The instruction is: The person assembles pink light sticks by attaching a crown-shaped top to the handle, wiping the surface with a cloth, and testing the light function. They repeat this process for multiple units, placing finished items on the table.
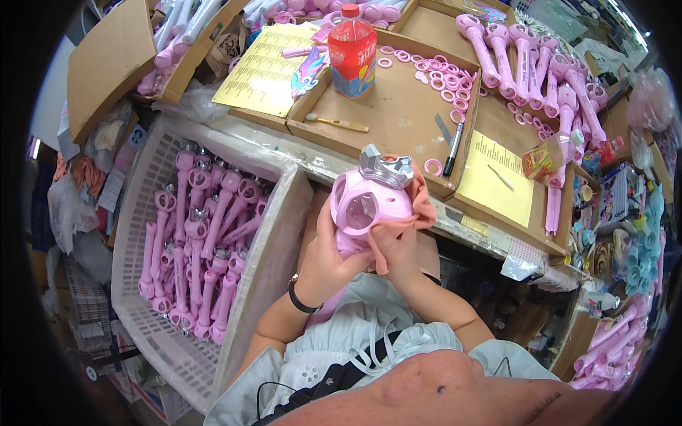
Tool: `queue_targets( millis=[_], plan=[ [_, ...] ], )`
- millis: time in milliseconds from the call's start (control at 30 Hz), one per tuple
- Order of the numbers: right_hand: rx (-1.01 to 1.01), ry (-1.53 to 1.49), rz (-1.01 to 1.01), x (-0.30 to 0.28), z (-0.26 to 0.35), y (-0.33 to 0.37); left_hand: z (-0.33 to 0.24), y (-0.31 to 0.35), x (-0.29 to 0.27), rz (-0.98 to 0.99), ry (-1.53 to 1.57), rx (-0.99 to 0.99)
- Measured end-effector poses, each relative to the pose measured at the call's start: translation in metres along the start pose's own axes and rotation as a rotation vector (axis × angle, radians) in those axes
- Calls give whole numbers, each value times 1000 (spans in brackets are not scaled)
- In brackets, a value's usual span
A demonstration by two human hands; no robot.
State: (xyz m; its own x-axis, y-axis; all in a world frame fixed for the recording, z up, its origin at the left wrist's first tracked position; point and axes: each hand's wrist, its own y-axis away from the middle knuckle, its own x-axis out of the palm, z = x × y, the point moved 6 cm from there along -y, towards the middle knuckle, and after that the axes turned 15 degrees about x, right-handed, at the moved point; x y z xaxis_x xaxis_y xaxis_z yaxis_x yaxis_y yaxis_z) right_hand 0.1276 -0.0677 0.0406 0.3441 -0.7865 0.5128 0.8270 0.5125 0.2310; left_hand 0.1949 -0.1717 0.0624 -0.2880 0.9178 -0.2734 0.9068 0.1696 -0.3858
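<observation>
A pink toy wand [389, 204] with a round, windowed head and a silver crown [387, 172] on top is held up in front of my chest. My left hand [323, 259] is closed around the left side and lower part of its head. With my right hand [399, 254] I grip an orange cloth [423, 202], which is pressed against the right side of the head and bunched behind the crown. The wand's handle is mostly hidden below my hands.
On my left stands a white plastic crate [284, 202] with many pink wands inside. Across the workbench lie a cardboard tray [405, 96] with pink rings, a red-capped drink bottle [352, 53], a toothbrush [337, 123], a black-and-white marker [453, 149] and more wands [522, 53].
</observation>
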Motion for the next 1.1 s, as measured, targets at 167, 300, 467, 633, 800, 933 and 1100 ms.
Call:
queue_targets(
  millis=[167, 300, 467, 633, 800, 933, 1100],
  plan=[
    [91, -186, 141, 17, 31, 5, -14, -5, -2, -2, -156, 57],
    [326, -384, 167, 9, 24, -4, -19, 1, 3, 18, -239, 14],
    [411, -368, 368, -2, 11, -10, -23, 0, 5, 13, -215, 106],
    [334, -385, 487, -11, 8, -15, -25, 2, 6, 3, -171, 142],
    [156, -331, 450, -28, -8, -19, -20, -4, 7, 78, -140, 249],
    [352, -547, 169, -54, -44, -32, 11, -1, 14, 167, 706, -160],
    [-203, -101, 487, -41, 6, -30, 20, 5, 15, 122, 879, -327]
  ],
)
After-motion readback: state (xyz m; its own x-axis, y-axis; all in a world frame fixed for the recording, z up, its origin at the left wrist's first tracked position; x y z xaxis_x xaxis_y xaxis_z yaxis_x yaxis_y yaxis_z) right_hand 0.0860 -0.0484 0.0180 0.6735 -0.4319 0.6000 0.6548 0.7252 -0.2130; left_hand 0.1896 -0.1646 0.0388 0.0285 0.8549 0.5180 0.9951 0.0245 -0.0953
